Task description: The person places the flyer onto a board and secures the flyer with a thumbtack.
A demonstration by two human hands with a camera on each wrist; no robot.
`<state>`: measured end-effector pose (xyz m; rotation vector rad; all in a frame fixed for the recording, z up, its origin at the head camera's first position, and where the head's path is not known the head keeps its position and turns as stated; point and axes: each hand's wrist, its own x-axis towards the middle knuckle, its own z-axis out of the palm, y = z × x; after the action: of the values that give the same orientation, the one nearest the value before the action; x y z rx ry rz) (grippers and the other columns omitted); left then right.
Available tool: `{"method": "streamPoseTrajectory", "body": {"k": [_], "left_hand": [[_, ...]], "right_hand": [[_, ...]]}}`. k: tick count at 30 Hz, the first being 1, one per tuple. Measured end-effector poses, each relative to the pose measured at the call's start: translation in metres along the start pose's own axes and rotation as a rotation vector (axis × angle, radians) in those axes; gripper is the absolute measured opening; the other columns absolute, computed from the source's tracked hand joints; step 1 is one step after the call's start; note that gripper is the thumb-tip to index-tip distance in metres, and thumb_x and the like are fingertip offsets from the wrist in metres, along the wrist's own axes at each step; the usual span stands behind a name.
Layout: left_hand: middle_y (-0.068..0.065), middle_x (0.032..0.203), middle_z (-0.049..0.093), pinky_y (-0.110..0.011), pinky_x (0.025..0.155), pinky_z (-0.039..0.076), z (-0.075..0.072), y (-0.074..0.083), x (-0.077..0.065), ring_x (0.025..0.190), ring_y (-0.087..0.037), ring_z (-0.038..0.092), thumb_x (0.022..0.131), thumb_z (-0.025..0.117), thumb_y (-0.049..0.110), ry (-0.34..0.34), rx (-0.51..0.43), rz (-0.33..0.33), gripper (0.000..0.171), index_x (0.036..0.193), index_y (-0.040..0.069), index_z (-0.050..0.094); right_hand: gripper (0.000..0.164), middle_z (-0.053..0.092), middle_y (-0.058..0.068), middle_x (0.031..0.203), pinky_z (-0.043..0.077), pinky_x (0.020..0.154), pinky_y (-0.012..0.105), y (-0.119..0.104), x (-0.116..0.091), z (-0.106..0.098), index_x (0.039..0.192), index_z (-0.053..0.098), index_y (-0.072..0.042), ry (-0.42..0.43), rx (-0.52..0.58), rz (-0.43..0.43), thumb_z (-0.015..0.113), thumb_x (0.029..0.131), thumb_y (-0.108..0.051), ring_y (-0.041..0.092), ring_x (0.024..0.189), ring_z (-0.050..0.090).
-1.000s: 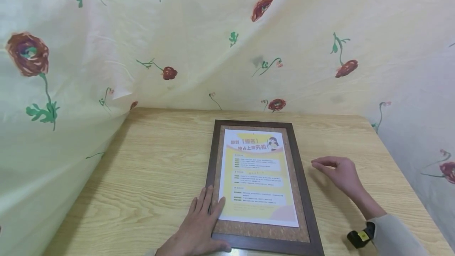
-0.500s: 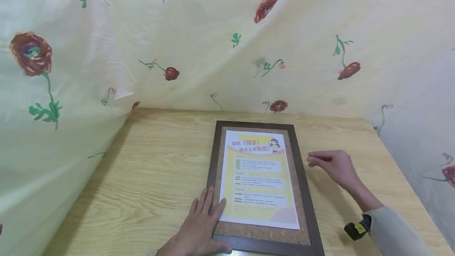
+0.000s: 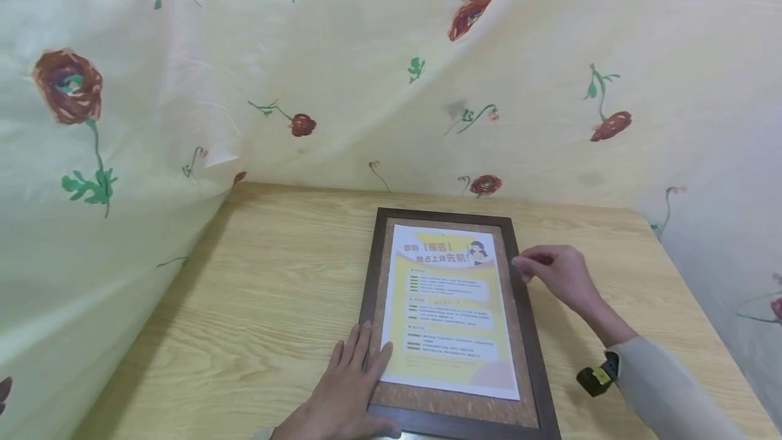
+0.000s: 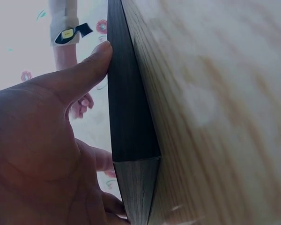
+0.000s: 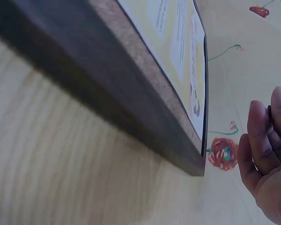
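Note:
A cork board (image 3: 391,396) in a dark wooden frame lies on the table, with a yellow-and-white printed poster (image 3: 449,352) on it. A tiny dark dot shows at the poster's top edge. My left hand (image 3: 342,386) rests on the frame's lower left corner, fingers spread and straight, thumb along the near edge. The left wrist view shows that thumb against the dark frame (image 4: 131,117). Above the frame's right side, my right hand (image 3: 559,277) has thumb and forefinger together. Between these fingertips the right wrist view shows a small dark thing (image 5: 269,111), mostly hidden.
The wood-grain table (image 3: 263,277) extends to both sides of the board. A pale curtain with red flowers (image 3: 342,73) hangs behind it and down both sides. A small black device (image 3: 595,380) is strapped at my right wrist.
My right hand has moved left and away from me, from beside the frame to over its right edge, fingertips pinched throughout. My left hand stays on the corner. The view has shifted slightly.

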<state>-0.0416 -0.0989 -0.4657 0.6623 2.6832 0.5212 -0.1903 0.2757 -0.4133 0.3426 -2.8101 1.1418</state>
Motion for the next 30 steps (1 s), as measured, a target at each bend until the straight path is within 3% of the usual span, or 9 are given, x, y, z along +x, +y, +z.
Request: {"method": "streamPoseTrajectory", "body": {"k": [5, 10, 16, 25, 30], "left_hand": [[-0.031, 0.16, -0.001, -0.07, 0.109, 0.015, -0.001, -0.001, 0.0, 0.145, -0.05, 0.0, 0.068, 0.069, 0.076, -0.001, -0.005, 0.008, 0.116, 0.154, 0.008, 0.031], [-0.031, 0.16, 0.0, -0.07, 0.109, 0.015, -0.001, -0.001, 0.0, 0.145, -0.05, 0.001, 0.068, 0.07, 0.075, 0.0, -0.002, 0.005, 0.116, 0.154, 0.008, 0.031], [-0.03, 0.16, 0.0, -0.068, 0.11, 0.016, -0.001, 0.0, 0.0, 0.146, -0.048, 0.002, 0.069, 0.07, 0.074, -0.005, 0.017, 0.0, 0.115, 0.155, 0.008, 0.031], [-0.03, 0.16, 0.001, -0.068, 0.11, 0.016, -0.001, 0.001, 0.0, 0.146, -0.048, 0.002, 0.069, 0.071, 0.074, -0.006, 0.03, -0.006, 0.115, 0.155, 0.009, 0.031], [-0.031, 0.16, 0.002, -0.069, 0.109, 0.016, -0.002, 0.001, 0.0, 0.146, -0.049, 0.003, 0.07, 0.072, 0.072, -0.001, 0.013, 0.001, 0.114, 0.154, 0.007, 0.031]], "right_hand": [[0.015, 0.072, 0.006, 0.077, 0.048, 0.055, 0.024, -0.01, 0.021, 0.004, 0.099, 0.075, 0.002, -0.032, 0.015, 0.011, 0.069, 0.094, -0.011, 0.023, 0.069, 0.068], [0.018, 0.073, 0.013, 0.09, 0.052, 0.061, 0.024, -0.021, 0.044, 0.006, 0.105, 0.073, 0.004, -0.099, 0.051, -0.008, 0.067, 0.095, -0.01, 0.025, 0.076, 0.068], [0.023, 0.071, 0.023, 0.098, 0.059, 0.072, 0.035, -0.032, 0.065, 0.014, 0.112, 0.067, 0.012, -0.208, 0.176, -0.009, 0.064, 0.096, -0.006, 0.029, 0.083, 0.071], [0.023, 0.07, 0.02, 0.101, 0.058, 0.078, 0.043, -0.039, 0.082, 0.023, 0.114, 0.067, 0.01, -0.251, 0.169, 0.038, 0.061, 0.098, -0.006, 0.039, 0.091, 0.069], [0.023, 0.069, 0.021, 0.103, 0.058, 0.079, 0.04, -0.043, 0.09, 0.028, 0.116, 0.065, 0.01, -0.263, 0.181, 0.046, 0.058, 0.099, -0.004, 0.032, 0.089, 0.07]]}}
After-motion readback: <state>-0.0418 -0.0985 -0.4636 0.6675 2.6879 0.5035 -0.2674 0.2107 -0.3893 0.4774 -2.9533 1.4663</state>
